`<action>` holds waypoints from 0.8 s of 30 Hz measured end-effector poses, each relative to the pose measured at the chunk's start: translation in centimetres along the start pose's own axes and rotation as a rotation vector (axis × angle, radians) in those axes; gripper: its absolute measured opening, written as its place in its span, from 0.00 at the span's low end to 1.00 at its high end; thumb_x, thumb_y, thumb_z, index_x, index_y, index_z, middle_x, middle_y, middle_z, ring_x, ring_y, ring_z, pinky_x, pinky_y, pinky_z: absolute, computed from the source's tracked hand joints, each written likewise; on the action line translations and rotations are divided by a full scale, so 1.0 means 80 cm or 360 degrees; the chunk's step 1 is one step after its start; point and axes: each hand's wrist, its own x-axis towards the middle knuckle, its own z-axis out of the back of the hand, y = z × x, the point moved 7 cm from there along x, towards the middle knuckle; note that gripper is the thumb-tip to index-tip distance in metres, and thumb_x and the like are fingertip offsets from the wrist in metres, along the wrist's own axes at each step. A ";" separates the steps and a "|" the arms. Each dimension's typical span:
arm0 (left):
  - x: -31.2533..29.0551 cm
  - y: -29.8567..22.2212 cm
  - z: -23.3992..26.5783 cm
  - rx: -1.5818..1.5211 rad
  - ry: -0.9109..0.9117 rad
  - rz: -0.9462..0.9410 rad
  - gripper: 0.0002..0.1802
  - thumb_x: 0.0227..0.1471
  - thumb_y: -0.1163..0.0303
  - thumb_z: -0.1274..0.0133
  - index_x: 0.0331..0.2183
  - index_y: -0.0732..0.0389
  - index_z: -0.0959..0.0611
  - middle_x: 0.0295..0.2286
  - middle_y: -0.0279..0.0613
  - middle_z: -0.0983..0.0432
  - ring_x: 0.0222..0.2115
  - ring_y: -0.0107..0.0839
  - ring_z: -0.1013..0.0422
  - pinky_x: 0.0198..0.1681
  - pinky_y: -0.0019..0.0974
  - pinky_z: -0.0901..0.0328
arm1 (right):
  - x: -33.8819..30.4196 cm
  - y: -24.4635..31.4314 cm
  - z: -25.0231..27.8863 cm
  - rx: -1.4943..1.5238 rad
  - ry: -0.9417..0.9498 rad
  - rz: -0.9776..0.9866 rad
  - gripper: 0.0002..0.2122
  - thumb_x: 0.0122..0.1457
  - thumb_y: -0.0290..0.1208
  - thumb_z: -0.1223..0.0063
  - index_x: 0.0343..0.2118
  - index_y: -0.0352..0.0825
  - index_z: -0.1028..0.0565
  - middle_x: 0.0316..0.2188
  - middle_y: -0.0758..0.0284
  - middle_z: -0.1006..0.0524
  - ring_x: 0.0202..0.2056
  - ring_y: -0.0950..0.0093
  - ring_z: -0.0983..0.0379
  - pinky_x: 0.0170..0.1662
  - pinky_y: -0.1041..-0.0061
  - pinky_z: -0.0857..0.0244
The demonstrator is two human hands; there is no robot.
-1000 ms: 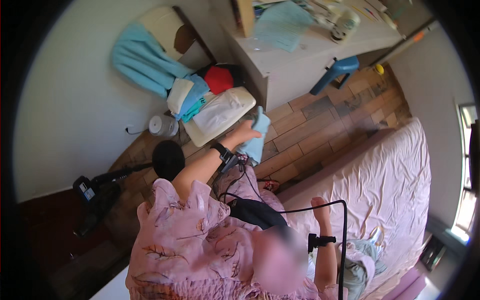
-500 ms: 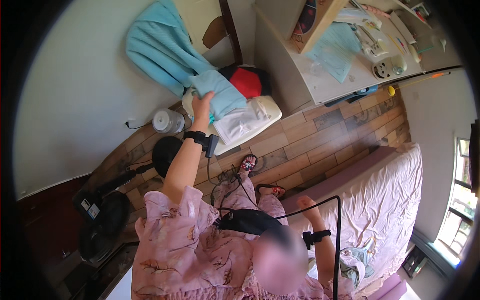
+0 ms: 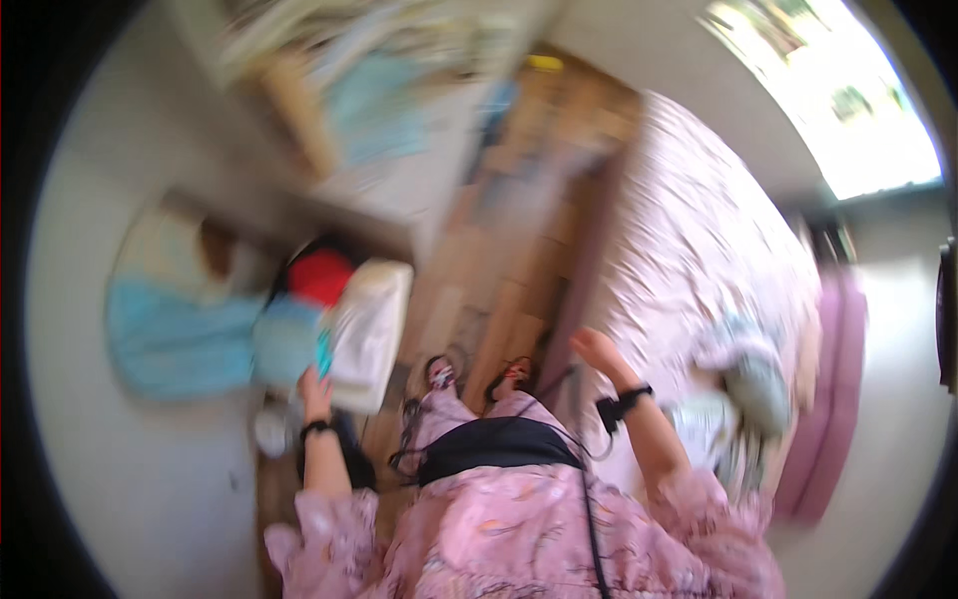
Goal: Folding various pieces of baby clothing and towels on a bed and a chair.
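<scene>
Left hand (image 3: 315, 391): the fingers point away from the wearer at the near-left corner of the chair seat (image 3: 365, 397). Motion blur obscures their spread; whether they are apart or together, or touch the cloth ahead of them, cannot be told. Right hand (image 3: 597, 351): the fingers are over the left edge of the bed (image 3: 664, 235), likewise blurred; their opening cannot be told.

Change from the preceding frame: the left hand, then laid on the folded light-blue cloth (image 3: 284, 341), is now drawn back toward the wearer. The view is turned, so that more of the bed appears at the right.

Position of the cloth: it lies at the left part of the chair seat, between the light-blue towel (image 3: 178, 341) and the white garment (image 3: 355, 327), just beyond the left fingers. The teal cloth (image 3: 324, 351) adjoins its right side. The right fingers are well apart from it.
</scene>
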 end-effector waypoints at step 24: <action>-0.204 -0.090 -0.630 0.1179 0.0848 -0.0305 0.12 0.50 0.58 0.53 0.34 0.54 0.28 0.31 0.34 0.29 0.28 0.26 0.31 0.27 0.29 0.38 | -0.030 -0.499 0.141 0.2242 -0.0856 -0.1174 0.16 0.50 0.39 0.49 0.40 0.35 0.29 0.32 0.65 0.27 0.28 0.74 0.28 0.27 0.74 0.34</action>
